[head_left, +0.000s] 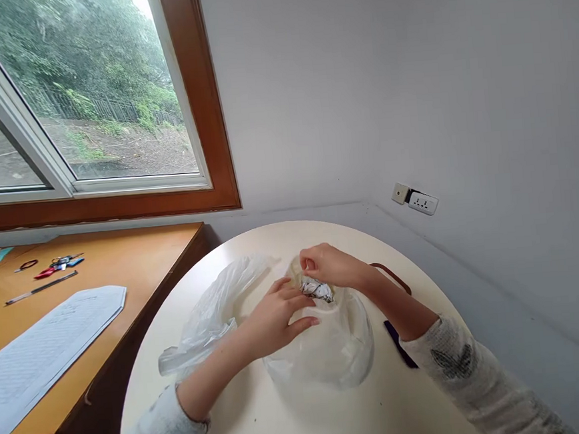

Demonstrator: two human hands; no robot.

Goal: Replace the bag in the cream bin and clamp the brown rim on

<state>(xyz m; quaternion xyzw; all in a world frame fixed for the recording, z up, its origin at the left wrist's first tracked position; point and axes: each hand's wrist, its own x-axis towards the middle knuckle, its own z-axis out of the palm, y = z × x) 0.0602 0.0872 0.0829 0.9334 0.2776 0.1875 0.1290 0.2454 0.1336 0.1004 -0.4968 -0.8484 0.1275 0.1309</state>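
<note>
In the middle of the round table sits a translucent white plastic bag point(326, 364), puffed into a rounded shape. A crumpled white wad, perhaps paper point(318, 289), shows at the bag's opening between my hands. My left hand point(279, 311) lies over the bag's left side, fingers stretched out and thumb apart. Across from it, my right hand point(328, 264) is closed, thumb and fingers pinching at the far edge of the opening, on what looks like the bag's film. A second, flatter stretch of clear plastic point(212, 317) spreads left of my left hand; whether it joins the bag is unclear.
The round cream table point(229, 409) also bears a dark flat object point(400, 345) and a brown strap point(392, 277) near my right forearm. On the wooden desk point(156, 244) at left are papers point(60, 355), a pen point(42, 288) and keys point(62, 263). Walls stand behind and right.
</note>
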